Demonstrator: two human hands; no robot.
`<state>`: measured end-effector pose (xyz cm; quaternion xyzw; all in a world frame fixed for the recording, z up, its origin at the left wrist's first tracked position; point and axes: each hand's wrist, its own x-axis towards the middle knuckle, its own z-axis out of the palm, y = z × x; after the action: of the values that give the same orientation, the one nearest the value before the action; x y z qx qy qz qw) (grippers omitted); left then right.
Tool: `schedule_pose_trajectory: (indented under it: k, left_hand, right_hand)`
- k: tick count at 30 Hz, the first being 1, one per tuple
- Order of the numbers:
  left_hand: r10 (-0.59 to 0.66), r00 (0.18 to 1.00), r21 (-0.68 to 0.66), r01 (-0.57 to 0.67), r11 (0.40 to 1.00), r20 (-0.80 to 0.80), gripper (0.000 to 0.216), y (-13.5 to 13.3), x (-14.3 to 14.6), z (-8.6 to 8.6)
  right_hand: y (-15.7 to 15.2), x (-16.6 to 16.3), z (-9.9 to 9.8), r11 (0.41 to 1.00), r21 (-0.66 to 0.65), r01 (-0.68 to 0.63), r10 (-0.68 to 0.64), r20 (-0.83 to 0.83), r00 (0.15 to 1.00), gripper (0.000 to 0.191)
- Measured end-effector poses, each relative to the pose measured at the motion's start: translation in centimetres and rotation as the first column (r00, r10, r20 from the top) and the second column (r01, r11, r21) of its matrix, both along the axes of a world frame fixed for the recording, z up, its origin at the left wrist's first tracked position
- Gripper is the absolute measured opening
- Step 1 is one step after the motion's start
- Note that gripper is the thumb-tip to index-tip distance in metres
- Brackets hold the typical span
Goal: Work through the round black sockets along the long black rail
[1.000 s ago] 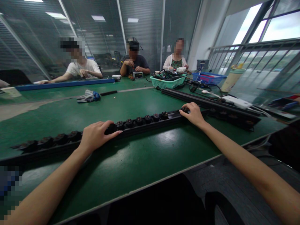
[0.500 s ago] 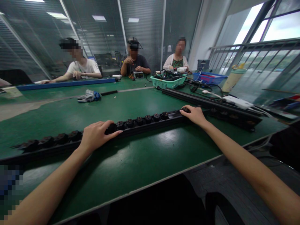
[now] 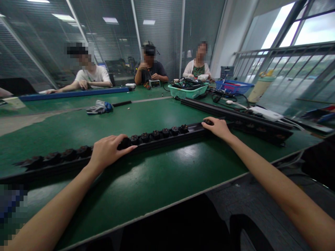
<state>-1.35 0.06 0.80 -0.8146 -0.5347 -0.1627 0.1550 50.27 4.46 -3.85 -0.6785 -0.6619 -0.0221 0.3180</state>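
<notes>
A long black power strip (image 3: 157,142) lies slantwise across the green table, with a row of round black sockets (image 3: 156,134) along its top. My left hand (image 3: 106,149) grips it near the middle, fingers over a socket and thumb along the near side. At the right end, my right hand (image 3: 216,127) is closed over the strip, with a dark round part (image 3: 208,122) showing under its fingers. The undersides of both grips are hidden. Beyond my right hand lies a second long black strip (image 3: 251,126).
A mint basket of cables (image 3: 187,92) and a blue basket (image 3: 235,87) stand at the back right, near a bottle (image 3: 260,87) and a white power strip (image 3: 269,113). Gloves (image 3: 99,107) lie farther left. Three people sit across the table behind a blue bar (image 3: 78,93).
Both my hands keep their grip on the power strip, with at most a tiny shift of the right hand. Across the table, the person at left has moved slightly.
</notes>
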Motion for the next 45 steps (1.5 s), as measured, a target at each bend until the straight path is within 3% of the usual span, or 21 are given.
schedule_pose_trajectory:
  k: [16,24,39,45]
  left_hand:
    - [-0.007,1.000,0.030,0.007,1.000,-0.020,0.077,0.1,-0.2,-0.1]
    - [0.000,0.999,0.036,0.001,0.999,-0.041,0.080,0.1,-0.2,-0.2]
    - [0.008,0.999,0.012,-0.007,1.000,-0.033,0.077,0.0,0.1,0.0]
    - [-0.003,0.999,0.028,0.004,1.000,-0.038,0.076,0.0,-0.1,-0.1]
  right_hand:
    - [-0.4,-0.6,0.7,0.994,-0.110,0.024,-0.019,0.047,0.999,0.048]
    - [-0.8,-1.1,1.0,0.990,-0.096,0.103,-0.098,0.051,0.994,0.047]
    - [-0.3,-0.2,0.8,0.991,-0.094,0.095,-0.093,0.026,0.995,0.045]
    - [-0.3,-0.3,0.5,0.994,-0.056,0.095,-0.089,0.103,0.991,0.050]
